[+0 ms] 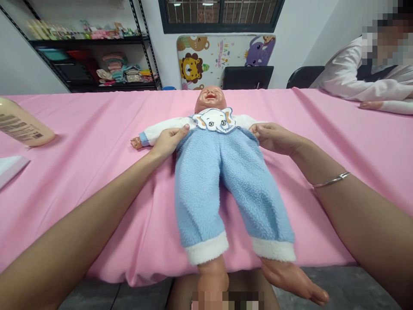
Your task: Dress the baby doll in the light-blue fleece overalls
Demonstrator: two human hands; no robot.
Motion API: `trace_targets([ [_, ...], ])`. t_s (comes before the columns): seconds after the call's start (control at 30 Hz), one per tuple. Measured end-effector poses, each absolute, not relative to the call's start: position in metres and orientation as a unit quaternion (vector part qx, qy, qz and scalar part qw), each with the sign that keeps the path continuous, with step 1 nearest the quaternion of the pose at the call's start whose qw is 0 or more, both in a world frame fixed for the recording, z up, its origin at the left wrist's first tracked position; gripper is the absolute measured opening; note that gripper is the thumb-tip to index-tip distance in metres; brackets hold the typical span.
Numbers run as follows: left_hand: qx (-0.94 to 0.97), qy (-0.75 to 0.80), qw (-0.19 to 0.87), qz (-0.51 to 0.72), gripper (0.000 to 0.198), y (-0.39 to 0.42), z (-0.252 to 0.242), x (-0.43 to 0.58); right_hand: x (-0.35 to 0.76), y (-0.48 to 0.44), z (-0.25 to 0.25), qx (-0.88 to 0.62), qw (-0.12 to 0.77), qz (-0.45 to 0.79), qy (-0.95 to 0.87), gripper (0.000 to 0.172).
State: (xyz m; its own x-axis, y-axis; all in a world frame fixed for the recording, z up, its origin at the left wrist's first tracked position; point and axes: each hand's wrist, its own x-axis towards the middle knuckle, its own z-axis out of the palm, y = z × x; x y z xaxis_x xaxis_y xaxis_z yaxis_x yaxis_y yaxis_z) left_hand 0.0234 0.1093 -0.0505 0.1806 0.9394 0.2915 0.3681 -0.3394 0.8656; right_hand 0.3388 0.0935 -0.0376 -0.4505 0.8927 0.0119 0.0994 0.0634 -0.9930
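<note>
Lying between the left hand (168, 141) and right hand (274, 138), a baby doll (209, 172)

The bottle (22, 122) at left is cut off (label (21, 129) unreadably small).

Shelving: black metal rack (90, 43) holding folded textiles, far left beyond the grip.
Window: dark-framed window (221, 15), straight beyond the grip.
Wall: white wall (300, 38) behind a cartoon animal mat (222, 60).
Floor: grey floor (348, 286), below the grip.

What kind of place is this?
Likely a baby-care training room: a baby doll lying on a pink-covered table, a bottle beside it, and shelves of folded small clothes behind.
</note>
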Motion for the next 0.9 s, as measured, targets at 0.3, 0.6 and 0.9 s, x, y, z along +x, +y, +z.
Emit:
trace_targets([
  [0.3, 0.686, 0.425, 0.344, 0.48, 0.044, 0.103, -0.045, 0.028, 0.317, 0.098, -0.045, -0.46, 0.492, 0.497, -0.548, 0.028],
  [0.6, 0.699, 0.421, 0.325, 0.478, 0.031, 0.109, -0.052, 0.033, 0.288, 0.095, -0.059, -0.421, 0.506, 0.521, -0.543, 0.036],
  [0.9, 0.665, 0.459, 0.294, 0.511, 0.032, 0.126, -0.058, 0.024, 0.292, 0.112, -0.068, -0.462, 0.535, 0.466, -0.532, 0.025],
])
